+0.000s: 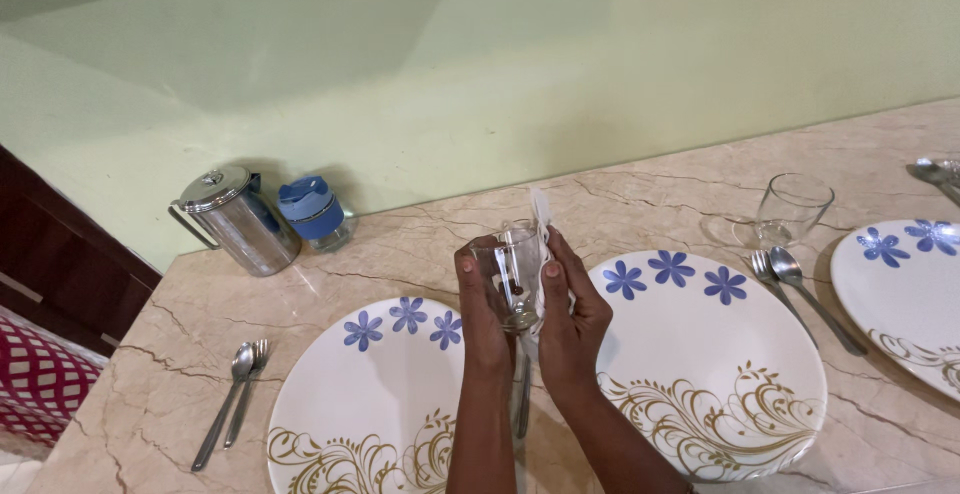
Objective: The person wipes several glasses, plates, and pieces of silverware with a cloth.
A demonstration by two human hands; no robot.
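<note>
On marble counter, centre: clear drinking glass point(512, 272) held above the gap between two plates
Left hand point(485, 319): wrapped around left side of the glass, thumb up at the rim, fingers closed on the wall
Right hand point(570, 324): closed on right side of the glass, pressing a white napkin point(541, 216) against it; napkin tip standing above the rim
Below the hands: piece of cutlery point(523, 404) lying between the plates, mostly hidden, kind cannot be told
Left plate point(345, 404): white, blue flowers at top, gold scrolls at bottom, just beside left forearm
Middle plate point(700, 354): same pattern, just beside right hand
Right plate point(900, 284): same pattern, cut by frame edge
Left spoon and fork point(235, 394): side by side, left of left plate
Right fork and spoon point(800, 294): side by side, between middle and right plates
Second glass point(792, 209): upright, beyond that fork and spoon
Steel jug point(235, 219): lidded, near wall at counter's far left
Blue-lidded container point(315, 212): just beside jug, to its right
</note>
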